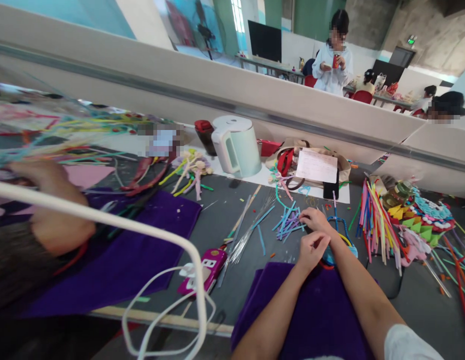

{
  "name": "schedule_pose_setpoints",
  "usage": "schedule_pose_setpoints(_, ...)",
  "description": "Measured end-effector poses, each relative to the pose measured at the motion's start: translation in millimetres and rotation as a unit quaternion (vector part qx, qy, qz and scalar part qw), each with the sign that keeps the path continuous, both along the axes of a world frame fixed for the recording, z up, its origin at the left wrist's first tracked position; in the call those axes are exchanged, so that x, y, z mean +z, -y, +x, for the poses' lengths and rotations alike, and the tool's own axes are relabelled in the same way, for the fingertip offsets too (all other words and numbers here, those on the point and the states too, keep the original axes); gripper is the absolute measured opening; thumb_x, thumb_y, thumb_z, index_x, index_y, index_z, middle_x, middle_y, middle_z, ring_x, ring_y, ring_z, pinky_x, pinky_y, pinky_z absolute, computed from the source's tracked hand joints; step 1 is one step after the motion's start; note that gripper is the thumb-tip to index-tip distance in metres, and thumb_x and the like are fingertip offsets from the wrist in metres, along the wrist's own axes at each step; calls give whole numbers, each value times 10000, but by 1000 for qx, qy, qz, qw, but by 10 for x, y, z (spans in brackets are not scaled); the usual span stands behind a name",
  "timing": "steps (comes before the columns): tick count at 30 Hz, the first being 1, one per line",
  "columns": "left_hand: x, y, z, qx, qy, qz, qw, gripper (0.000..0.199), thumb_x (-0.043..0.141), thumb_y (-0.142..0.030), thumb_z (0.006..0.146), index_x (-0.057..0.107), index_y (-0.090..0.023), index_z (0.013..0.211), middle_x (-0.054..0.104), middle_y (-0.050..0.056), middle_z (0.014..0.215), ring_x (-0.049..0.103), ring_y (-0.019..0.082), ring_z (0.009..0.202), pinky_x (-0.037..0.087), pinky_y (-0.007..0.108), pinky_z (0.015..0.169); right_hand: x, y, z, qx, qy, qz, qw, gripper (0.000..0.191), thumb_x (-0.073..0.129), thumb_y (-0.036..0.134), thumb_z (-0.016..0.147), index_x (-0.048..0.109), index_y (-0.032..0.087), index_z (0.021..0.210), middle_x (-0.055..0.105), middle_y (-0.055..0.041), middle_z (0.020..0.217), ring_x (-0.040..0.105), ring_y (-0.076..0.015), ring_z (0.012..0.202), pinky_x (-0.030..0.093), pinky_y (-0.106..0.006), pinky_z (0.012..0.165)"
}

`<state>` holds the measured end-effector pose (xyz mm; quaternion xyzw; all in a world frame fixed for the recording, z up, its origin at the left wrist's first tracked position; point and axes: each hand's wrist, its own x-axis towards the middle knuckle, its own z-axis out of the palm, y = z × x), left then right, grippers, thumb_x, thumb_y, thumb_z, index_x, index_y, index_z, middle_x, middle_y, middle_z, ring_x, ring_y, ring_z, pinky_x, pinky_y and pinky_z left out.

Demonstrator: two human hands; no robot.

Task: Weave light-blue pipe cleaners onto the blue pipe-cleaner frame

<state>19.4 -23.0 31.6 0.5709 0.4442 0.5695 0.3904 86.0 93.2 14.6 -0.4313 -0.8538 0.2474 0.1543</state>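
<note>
My right hand [315, 218] reaches across to a small pile of cut blue and purple pipe cleaner pieces [288, 223]. Its bent fingertips are at the pile's right edge, drawn together, and what is between them is too small to make out. Nearer to me, my left hand [312, 249] is closed in a pinch above the folded purple cloth [292, 300]; anything in its fingertips is hidden. Partly behind my right forearm lies a blue looped pipe cleaner piece [353, 250], with a pair of blue-handled pliers or scissors [336, 220] just beyond it.
Loose silvery wires [244, 245] and a magenta phone-like case [204, 272] lie to the left. Behind stand a white kettle [242, 145] and a bag with a paper [317, 166]. Colourful pipe cleaners [378, 220] are at right. A co-worker's arm [60, 210] and a white tube frame [142, 225] occupy the left.
</note>
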Motion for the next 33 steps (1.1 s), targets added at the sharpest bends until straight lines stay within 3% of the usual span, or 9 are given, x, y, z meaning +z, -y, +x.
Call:
schedule_pose_setpoints(6,-20,-5,-4,2,23,-28,999,305,567,-423,793,678,-172,660,595,32,560,514,155,539,403,274,563,37,34,-95,1,-15,4,1000,171,593,164,793,616,238,946,591,6,903,558,-128,838,394,-219,734)
schedule_pose_setpoints(12,-12,-6,-6,-1,36,-41,999,322,570,-447,781,673,-176,641,582,30,556,496,154,540,391,274,560,57,27,-116,-52,-49,-7,997,163,591,169,793,576,228,944,590,28,833,545,-115,753,385,-212,682)
schedule_pose_setpoints(18,10,3,4,10,49,-41,998,319,585,-449,767,677,-174,635,578,26,548,482,150,534,382,265,541,50,68,-74,64,-15,-17,998,47,671,249,779,648,211,794,565,16,825,541,-110,766,384,-201,691)
schedule_pose_setpoints(24,16,18,1,5,21,-17,1000,333,540,-430,805,651,-181,615,562,23,545,477,146,532,389,271,551,98,33,-162,28,-51,29,998,112,575,229,859,676,233,909,583,-2,890,557,-116,818,402,-210,750)
schedule_pose_setpoints(33,69,75,-20,104,68,-36,992,380,579,-481,747,578,-203,488,482,15,488,449,152,516,391,284,551,107,-82,-586,125,-20,92,988,151,522,252,902,662,255,957,589,-6,959,556,-120,892,391,-199,750)
